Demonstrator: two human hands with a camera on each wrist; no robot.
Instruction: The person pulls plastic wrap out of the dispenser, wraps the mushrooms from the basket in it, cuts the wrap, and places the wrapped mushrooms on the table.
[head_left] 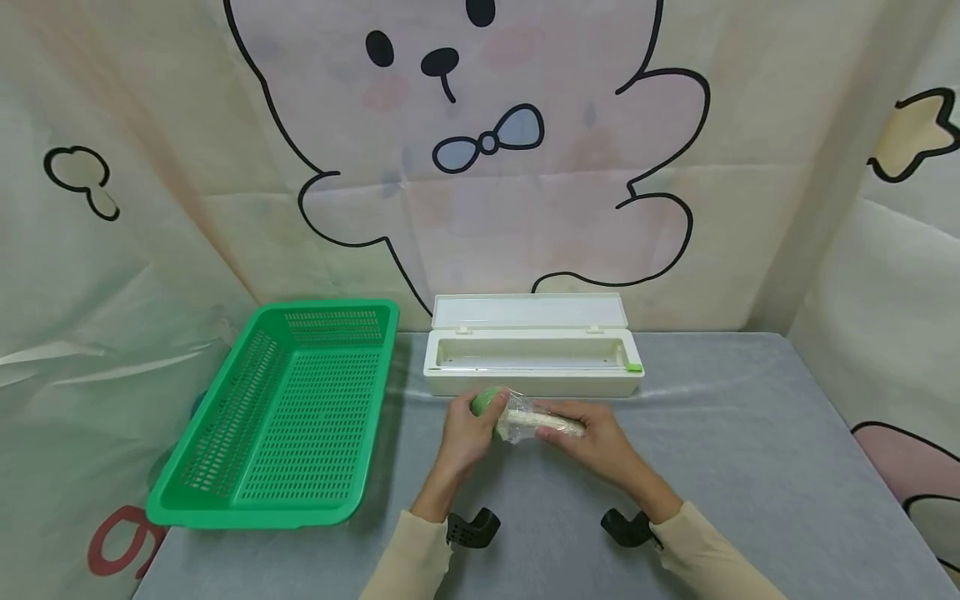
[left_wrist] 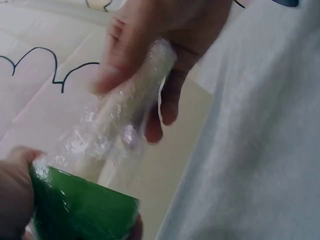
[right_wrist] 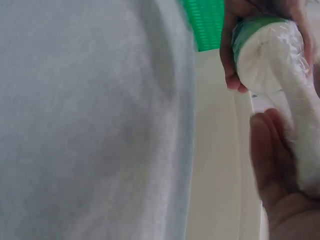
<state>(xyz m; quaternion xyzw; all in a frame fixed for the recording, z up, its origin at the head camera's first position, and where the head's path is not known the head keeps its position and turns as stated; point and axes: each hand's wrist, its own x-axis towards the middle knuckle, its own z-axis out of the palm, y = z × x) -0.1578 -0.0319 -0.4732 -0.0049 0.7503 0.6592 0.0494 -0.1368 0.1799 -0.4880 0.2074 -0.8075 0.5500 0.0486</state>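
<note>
Between both hands is a plastic-wrapped object with a green, rounded end (left_wrist: 82, 205) and a long whitish handle (head_left: 551, 420). Clear film (left_wrist: 75, 145) clings around it, loose and crinkled where the handle meets the green end. My left hand (head_left: 467, 432) grips the green end, thumb on top. My right hand (head_left: 600, 446) holds the handle, its fingers along the film. In the right wrist view a pale round face (right_wrist: 257, 60) shows inside the green rim. Just behind the hands stands a long white box (head_left: 534, 385), its lid (head_left: 528, 311) raised.
A green slotted basket (head_left: 258, 517) stands on the left of the grey-covered table (head_left: 750, 467). A small green tab (head_left: 634, 367) sits at the white box's right front corner. Printed cloth (head_left: 487, 217) hangs behind the table. Each wrist wears a black mount (head_left: 474, 529).
</note>
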